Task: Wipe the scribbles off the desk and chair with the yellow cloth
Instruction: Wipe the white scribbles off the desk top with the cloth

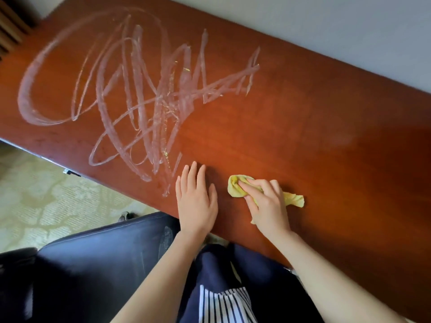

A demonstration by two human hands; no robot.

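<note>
Fingers (256, 184) of my right hand (268, 206) clutch the yellow cloth (233, 190).
Scribbles (140, 94) lie far-left (flat left hand (196, 201) sits nearer).

We're in a furnished room here, a home study or maybe a hotel room: a polished red-brown wooden bench (326, 136) sits tight against a plain pale wall (349, 31). Cream patterned carpet (46, 201) lies underfoot, a dark blue padded chair (105, 264) is drawn up close, and wooden slats (11, 26) show in the far corner.
</note>
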